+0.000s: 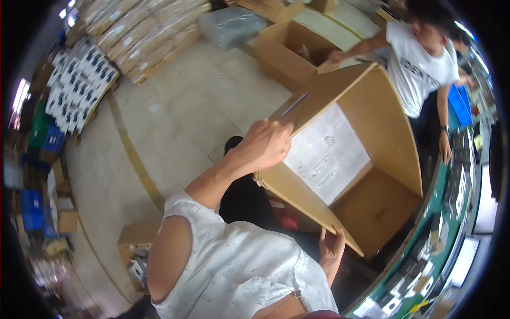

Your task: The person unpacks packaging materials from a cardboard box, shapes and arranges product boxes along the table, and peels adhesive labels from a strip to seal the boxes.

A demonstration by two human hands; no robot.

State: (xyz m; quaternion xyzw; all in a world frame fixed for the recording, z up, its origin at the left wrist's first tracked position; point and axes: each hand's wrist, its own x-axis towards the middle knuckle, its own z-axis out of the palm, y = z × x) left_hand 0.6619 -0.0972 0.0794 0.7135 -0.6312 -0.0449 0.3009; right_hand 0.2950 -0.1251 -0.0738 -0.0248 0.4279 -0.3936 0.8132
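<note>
A large open cardboard box (380, 199) tilts in front of me, its mouth turned up toward me. White printed paper (329, 151) lies against an inner side of it. My left hand (265, 144) is closed over the box's left rim, knuckles up. Lower down, my right hand (332, 247) grips the near edge, with part of its fingers hidden by the cardboard. Just beyond stands a second open cardboard box (287, 56), where a co-worker's hand (336, 57) rests at the rim.
A green work line (443, 223) with small dark and white boxes curves along the right. The co-worker in a white shirt (422, 61) stands far right. Wrapped cartons (143, 34) and stacked white boxes (82, 87) stand far left. A small carton (133, 239) sits beside me, left.
</note>
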